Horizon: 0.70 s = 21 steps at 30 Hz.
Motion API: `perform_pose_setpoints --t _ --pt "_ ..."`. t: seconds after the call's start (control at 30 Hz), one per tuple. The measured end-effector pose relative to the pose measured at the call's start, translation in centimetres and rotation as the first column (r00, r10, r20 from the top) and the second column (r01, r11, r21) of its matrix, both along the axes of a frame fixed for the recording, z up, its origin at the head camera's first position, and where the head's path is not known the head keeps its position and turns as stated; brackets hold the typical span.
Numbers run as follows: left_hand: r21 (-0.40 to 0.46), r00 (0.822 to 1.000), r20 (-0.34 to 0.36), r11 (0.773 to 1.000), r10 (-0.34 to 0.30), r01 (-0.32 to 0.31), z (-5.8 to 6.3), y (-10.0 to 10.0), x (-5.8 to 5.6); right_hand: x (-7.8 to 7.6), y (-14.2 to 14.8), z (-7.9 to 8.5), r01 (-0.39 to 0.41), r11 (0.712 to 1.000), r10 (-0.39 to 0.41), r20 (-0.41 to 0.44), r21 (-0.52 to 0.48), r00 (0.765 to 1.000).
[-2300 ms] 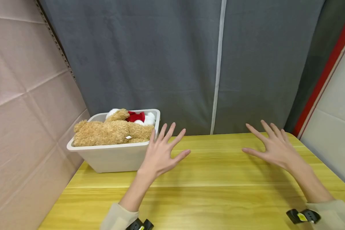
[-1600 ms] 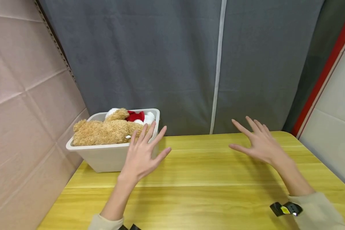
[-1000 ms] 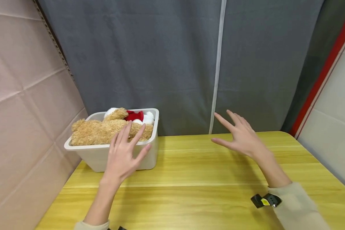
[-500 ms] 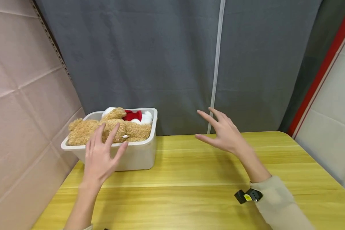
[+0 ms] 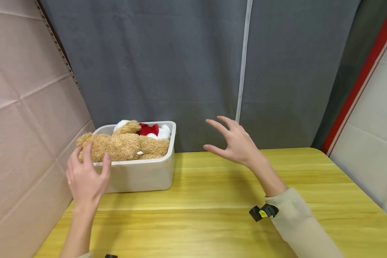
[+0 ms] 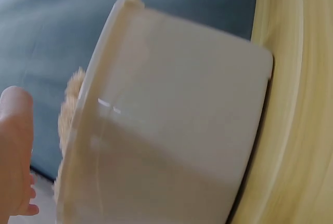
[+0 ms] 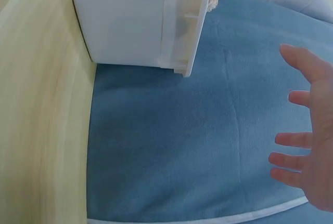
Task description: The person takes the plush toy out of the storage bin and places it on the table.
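A white plastic bin (image 5: 142, 177) stands at the left back of the table. Lying across its top is a tan plush toy (image 5: 122, 146) with a small white tag; behind it shows a white plush toy (image 5: 164, 132) with a red part. My left hand (image 5: 86, 179) is at the bin's front left, fingers spread and slightly bent, holding nothing; whether it touches the rim I cannot tell. To the right of the bin my right hand (image 5: 238, 143) hovers above the table with loosely bent, parted fingers. In the right wrist view a gap separates that hand from the bin (image 7: 125, 21).
The yellow wooden table (image 5: 213, 229) ends at a grey curtain (image 5: 154, 71) behind the bin. A pinkish panelled wall (image 5: 29, 143) borders the left side, close to my left hand. At the right is a white wall (image 5: 371, 150) with a red strip.
Both hands have moved left, the left one from the bin's right side to its front left corner. My right hand has come nearer the bin. The bin and toys stay in place.
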<state>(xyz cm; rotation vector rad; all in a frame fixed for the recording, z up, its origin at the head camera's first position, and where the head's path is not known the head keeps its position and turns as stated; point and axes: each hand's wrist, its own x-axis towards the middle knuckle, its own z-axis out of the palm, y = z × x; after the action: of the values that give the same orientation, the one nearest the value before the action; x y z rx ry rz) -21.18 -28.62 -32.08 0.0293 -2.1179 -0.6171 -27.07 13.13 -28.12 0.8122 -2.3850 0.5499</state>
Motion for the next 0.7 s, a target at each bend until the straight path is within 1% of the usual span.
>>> perform_pose_setpoints --t 0.1,0.2,0.33,0.43,0.53,0.63,0.7 --pt "0.054 0.999 -0.012 0.997 0.053 -0.052 -0.3 -1.2 -0.1 -0.2 -0.6 0.3 -0.012 1.0 0.012 -0.012 0.006 1.0" --pt "0.104 0.996 0.002 0.991 0.085 -0.085 -0.5 -2.3 -0.1 -0.3 -1.1 0.6 -0.018 1.0 0.018 -0.015 0.008 1.0" --pt "0.187 0.992 0.077 0.976 0.098 -0.11 -0.6 -3.4 -0.1 -0.4 -1.7 1.0 -0.023 1.0 0.023 -0.015 0.007 1.0" --pt "0.25 0.983 0.155 0.959 0.095 -0.132 -0.7 -4.1 -0.2 -0.5 -2.3 1.2 -0.028 1.0 0.028 -0.006 0.009 1.0" --pt "0.302 0.974 0.21 0.942 0.086 -0.148 -0.8 -4.6 -0.3 -0.6 -2.9 1.5 -0.034 0.999 0.034 0.005 0.017 0.999" --pt "0.359 0.968 0.247 0.924 0.043 -0.133 -1.0 -5.0 -0.5 -0.7 -3.5 1.8 -0.042 0.999 0.042 0.015 0.02 0.999" --pt "0.395 0.967 0.253 0.911 0.014 -0.117 -1.2 -5.3 -0.7 -0.8 -4.0 2.0 -0.047 0.999 0.047 0.025 0.027 0.999"
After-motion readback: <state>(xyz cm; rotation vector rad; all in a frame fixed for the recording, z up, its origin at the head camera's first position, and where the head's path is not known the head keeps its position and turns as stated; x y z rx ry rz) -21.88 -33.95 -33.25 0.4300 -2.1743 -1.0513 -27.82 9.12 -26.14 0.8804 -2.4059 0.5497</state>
